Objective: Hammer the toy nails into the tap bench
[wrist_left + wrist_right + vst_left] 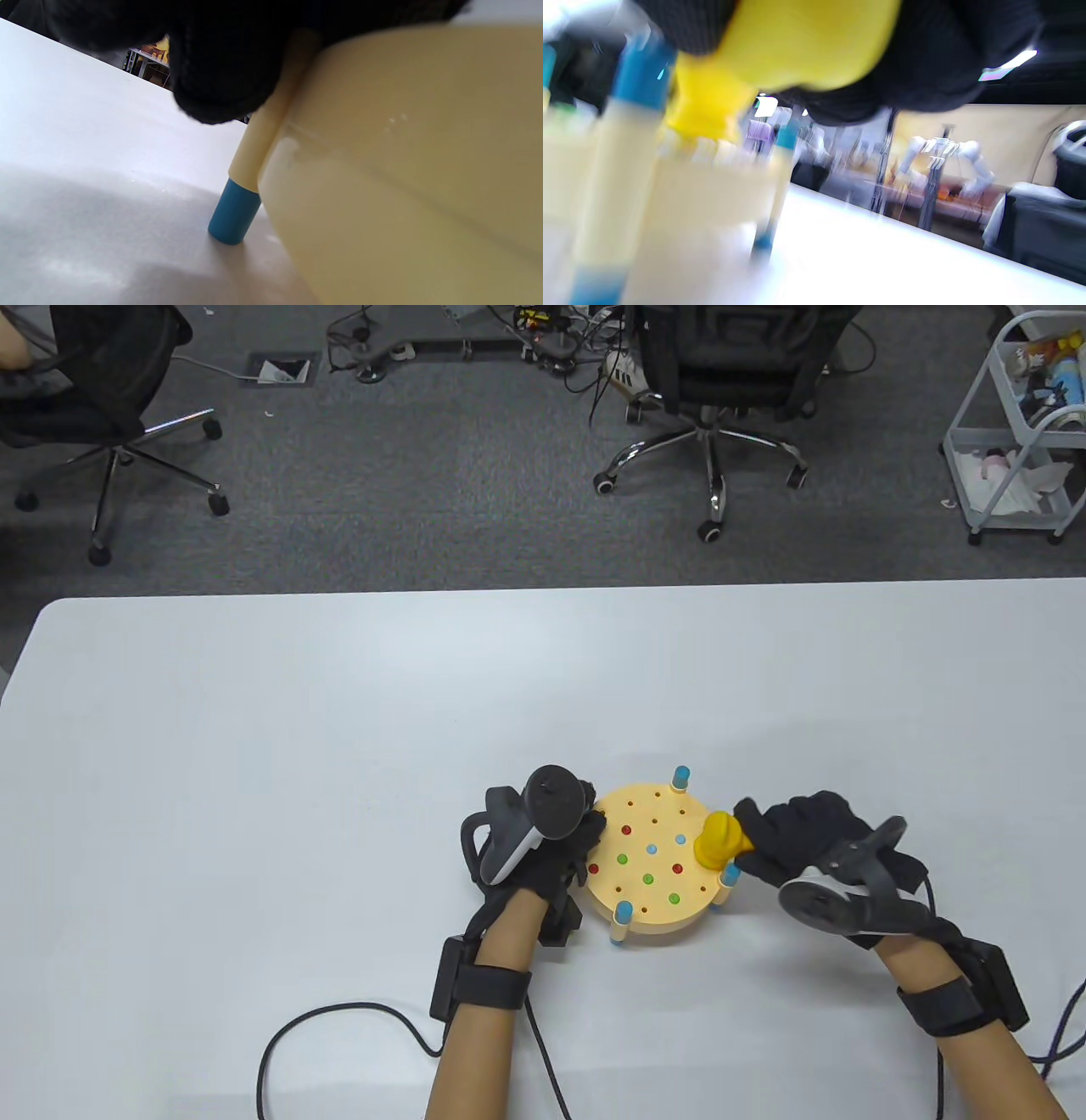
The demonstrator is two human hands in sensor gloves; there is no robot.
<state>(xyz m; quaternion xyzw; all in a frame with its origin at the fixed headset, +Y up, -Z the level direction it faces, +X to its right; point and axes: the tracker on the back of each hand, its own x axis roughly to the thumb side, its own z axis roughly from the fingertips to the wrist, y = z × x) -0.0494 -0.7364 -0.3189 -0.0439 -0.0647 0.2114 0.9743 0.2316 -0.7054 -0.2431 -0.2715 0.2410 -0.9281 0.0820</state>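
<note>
Right hand [802, 836] gripped the yellow toy hammer [719, 841] by its handle, fist closed around it, hammer head over the right edge of the round tap bench [649, 861]. Right wrist view was motion-blurred; the hammer [780, 55] showed just above the bench top. Left hand [551, 848] rested against the bench's left rim, fingers curled on it, pressing the side. Left wrist view showed a gloved finger [220, 76] on a cream leg with a blue foot [234, 212] standing on the white table [254, 772]. Bench sat near the table's front edge, centre-right, with red, green and blue nails [652, 848] sunk flush in its top.
</note>
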